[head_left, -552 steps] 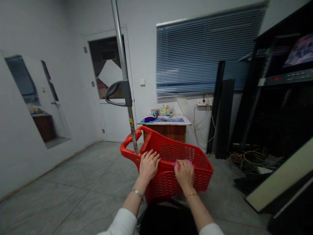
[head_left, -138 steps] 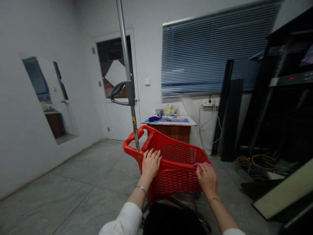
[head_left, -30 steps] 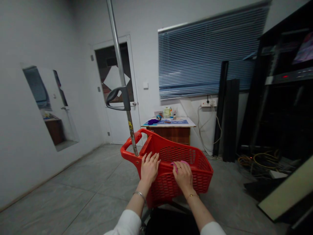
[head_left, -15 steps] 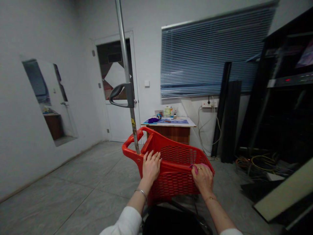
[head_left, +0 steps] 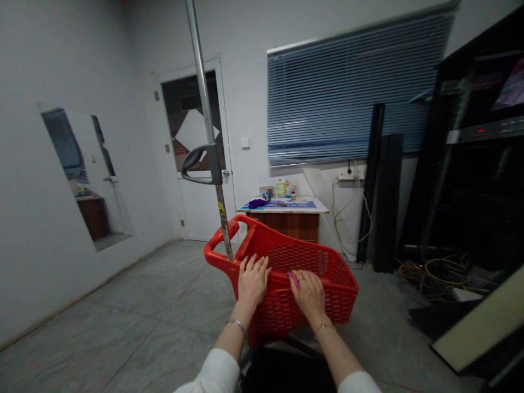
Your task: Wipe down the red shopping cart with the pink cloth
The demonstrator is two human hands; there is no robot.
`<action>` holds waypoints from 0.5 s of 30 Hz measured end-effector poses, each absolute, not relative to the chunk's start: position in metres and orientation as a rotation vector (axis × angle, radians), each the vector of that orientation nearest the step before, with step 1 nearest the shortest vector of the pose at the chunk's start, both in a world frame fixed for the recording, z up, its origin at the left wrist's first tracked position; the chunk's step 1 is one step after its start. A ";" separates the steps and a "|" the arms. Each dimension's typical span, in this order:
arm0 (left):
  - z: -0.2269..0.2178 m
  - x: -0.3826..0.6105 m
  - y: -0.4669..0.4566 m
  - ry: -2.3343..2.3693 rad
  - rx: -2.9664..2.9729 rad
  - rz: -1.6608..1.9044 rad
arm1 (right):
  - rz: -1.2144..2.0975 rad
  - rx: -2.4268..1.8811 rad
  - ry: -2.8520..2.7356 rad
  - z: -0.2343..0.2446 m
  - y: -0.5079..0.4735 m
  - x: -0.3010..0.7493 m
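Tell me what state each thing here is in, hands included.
red basket: upright, pole handle raised.
left hand: open, flat on the near rim.
right hand: fingers closed on the pink cloth.
pink cloth: bunched, pressed against the rim.
blinds: lowered, slats shut.
door: shut.
screen: lit.

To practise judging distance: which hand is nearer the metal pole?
Left. The left hand rests on the rim of the red basket beside the metal pole; the right hand holds a pink cloth farther along.
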State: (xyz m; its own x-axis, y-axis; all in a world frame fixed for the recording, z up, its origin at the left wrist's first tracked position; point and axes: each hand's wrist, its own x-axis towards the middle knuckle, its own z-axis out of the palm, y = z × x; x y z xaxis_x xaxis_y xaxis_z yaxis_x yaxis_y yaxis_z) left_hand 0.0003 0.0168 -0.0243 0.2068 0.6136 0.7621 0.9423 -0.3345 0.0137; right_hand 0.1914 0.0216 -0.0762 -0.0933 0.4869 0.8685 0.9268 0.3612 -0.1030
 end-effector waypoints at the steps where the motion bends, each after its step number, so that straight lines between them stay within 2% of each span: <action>1: -0.025 0.000 0.017 -1.441 -2.026 -0.952 | -0.619 -1.270 -1.733 -0.077 0.021 0.198; 10: -0.028 0.002 0.020 -1.433 -2.034 -0.953 | -0.744 -1.373 -1.673 -0.096 0.023 0.286; 15: -0.028 0.004 0.021 -1.438 -2.015 -0.959 | -0.775 -1.421 -1.539 -0.100 0.025 0.276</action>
State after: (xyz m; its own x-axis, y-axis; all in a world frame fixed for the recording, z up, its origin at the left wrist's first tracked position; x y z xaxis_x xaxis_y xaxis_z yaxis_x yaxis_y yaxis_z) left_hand 0.0037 0.0206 -0.0278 0.2011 0.6056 0.7700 0.9436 -0.3307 0.0136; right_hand 0.2762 0.0250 -0.1000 0.0389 0.4343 0.8999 0.9817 0.1515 -0.1155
